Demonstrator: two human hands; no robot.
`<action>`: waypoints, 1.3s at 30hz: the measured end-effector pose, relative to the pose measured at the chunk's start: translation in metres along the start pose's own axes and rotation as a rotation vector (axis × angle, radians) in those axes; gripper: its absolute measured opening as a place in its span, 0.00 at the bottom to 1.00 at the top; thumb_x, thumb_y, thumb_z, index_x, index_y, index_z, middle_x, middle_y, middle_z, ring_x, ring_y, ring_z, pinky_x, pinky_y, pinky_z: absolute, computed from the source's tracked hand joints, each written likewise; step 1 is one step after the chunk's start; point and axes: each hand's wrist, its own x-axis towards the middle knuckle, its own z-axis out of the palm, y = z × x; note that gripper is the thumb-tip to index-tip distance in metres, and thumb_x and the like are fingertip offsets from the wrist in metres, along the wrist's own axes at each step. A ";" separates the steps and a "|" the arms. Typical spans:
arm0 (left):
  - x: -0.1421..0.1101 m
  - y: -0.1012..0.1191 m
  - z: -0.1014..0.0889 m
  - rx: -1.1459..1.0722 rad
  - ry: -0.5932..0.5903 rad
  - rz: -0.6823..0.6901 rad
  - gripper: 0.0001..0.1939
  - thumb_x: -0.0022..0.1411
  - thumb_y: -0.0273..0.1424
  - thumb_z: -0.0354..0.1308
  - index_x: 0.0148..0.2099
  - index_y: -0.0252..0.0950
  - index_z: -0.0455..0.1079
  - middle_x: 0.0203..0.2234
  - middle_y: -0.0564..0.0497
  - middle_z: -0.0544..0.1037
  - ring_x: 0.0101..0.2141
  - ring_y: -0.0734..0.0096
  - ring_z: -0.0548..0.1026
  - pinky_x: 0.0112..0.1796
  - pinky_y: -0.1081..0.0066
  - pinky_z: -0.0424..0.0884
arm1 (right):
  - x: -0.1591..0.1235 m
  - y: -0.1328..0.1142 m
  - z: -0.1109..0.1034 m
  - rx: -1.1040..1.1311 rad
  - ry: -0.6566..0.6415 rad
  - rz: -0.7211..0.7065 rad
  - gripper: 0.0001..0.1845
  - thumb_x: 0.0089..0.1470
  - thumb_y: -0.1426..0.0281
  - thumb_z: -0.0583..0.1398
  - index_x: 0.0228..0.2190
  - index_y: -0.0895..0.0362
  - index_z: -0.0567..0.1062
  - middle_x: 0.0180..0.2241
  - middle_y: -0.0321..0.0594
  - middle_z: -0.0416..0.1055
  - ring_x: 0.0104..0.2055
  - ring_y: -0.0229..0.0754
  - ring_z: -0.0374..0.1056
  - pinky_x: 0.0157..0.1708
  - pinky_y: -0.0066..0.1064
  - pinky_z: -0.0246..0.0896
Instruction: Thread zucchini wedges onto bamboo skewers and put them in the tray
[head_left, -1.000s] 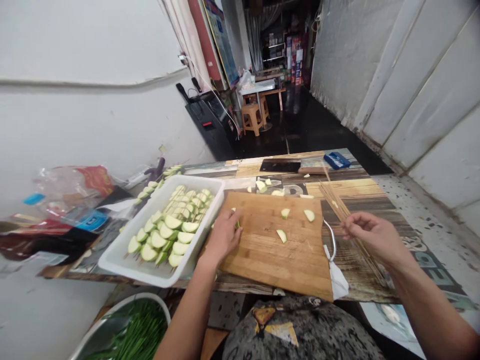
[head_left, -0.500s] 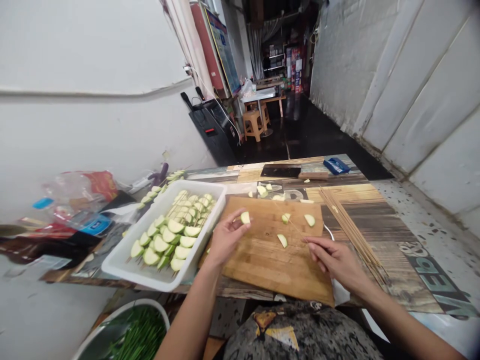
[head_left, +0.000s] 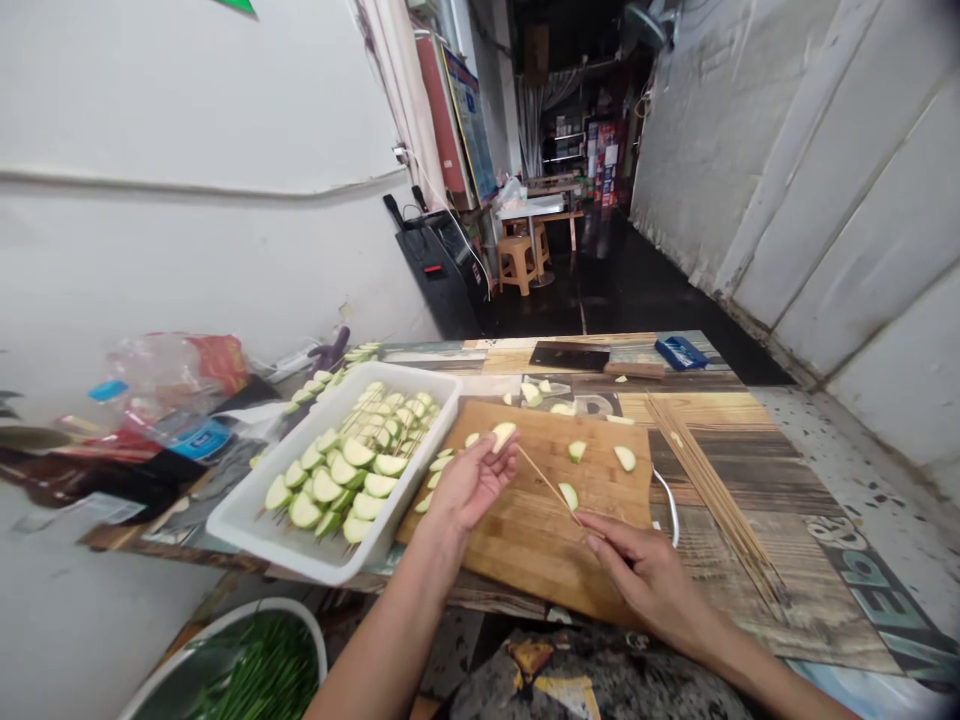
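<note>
My left hand [head_left: 472, 482] pinches a pale green vegetable slice [head_left: 502, 434] above the wooden cutting board [head_left: 525, 540]. My right hand [head_left: 643, 575] holds a thin bamboo skewer [head_left: 547, 483] whose tip points up-left at that slice, almost touching it. Three loose slices [head_left: 576, 451] lie on the board beyond the skewer. A white tray [head_left: 247, 515] left of the board holds several skewered slices [head_left: 337, 475].
A bundle of bamboo skewers [head_left: 705, 490] lies right of the board. A cleaver [head_left: 571, 356] and a blue object [head_left: 679, 352] rest at the table's far edge. Plastic bags [head_left: 161, 385] clutter the left. A bowl of green stalks [head_left: 255, 675] sits below.
My right hand left the skewer bundle with one skewer and came over the board. My left hand picked up a slice and raised it toward the skewer tip.
</note>
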 end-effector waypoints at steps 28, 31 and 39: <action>-0.013 -0.001 0.013 0.013 0.048 0.050 0.06 0.57 0.22 0.54 0.38 0.28 0.69 0.36 0.41 0.78 0.39 0.62 0.76 0.44 0.63 0.71 | 0.003 -0.003 0.001 -0.056 -0.013 -0.047 0.18 0.57 0.68 0.51 0.46 0.56 0.74 0.40 0.42 0.75 0.38 0.43 0.73 0.38 0.30 0.69; -0.013 -0.001 0.012 0.018 0.045 0.056 0.06 0.57 0.22 0.54 0.38 0.27 0.69 0.36 0.41 0.77 0.39 0.62 0.76 0.44 0.63 0.71 | 0.003 -0.003 0.001 -0.049 -0.007 -0.043 0.17 0.57 0.68 0.51 0.46 0.55 0.74 0.40 0.41 0.75 0.39 0.43 0.73 0.38 0.30 0.68; -0.014 -0.004 0.012 0.050 0.037 0.112 0.05 0.56 0.22 0.54 0.36 0.28 0.69 0.34 0.41 0.78 0.38 0.62 0.76 0.44 0.62 0.71 | 0.004 -0.004 0.002 -0.068 -0.021 -0.015 0.18 0.57 0.67 0.51 0.46 0.55 0.74 0.41 0.42 0.75 0.38 0.43 0.73 0.37 0.30 0.68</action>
